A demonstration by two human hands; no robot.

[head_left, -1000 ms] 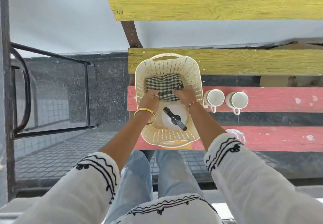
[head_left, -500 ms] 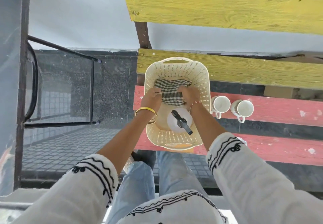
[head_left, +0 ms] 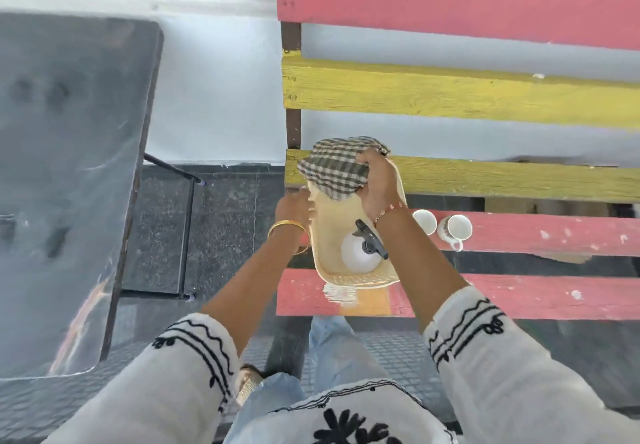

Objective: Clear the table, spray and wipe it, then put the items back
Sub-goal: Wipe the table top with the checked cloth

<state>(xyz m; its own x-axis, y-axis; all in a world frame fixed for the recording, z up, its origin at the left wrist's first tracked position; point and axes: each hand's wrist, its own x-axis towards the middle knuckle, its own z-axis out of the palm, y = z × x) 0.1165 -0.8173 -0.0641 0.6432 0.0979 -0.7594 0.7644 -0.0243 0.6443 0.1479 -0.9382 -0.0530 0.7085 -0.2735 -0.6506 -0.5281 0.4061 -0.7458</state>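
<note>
A cream plastic basket [head_left: 356, 279] sits on the red and yellow slatted bench [head_left: 519, 235]. My right hand [head_left: 379, 185] grips a checked cloth [head_left: 337, 169] and holds it raised over the far end of the basket. My left hand [head_left: 294, 204] is at the basket's left rim, blurred, and looks closed on it. A white spray bottle [head_left: 356, 253] with a black trigger head lies in the near end of the basket. The dark grey table [head_left: 69, 166] stands to the left.
Two white cups [head_left: 425, 221] [head_left: 453, 229] stand on the red slat just right of the basket. The table's black metal legs [head_left: 187, 235] rise from the dark tiled floor between table and bench. A white wall runs behind.
The checked cloth has come up out of the basket in my right hand. My left hand let go of the cloth and moved to the basket's left rim. The view swung to show the table.
</note>
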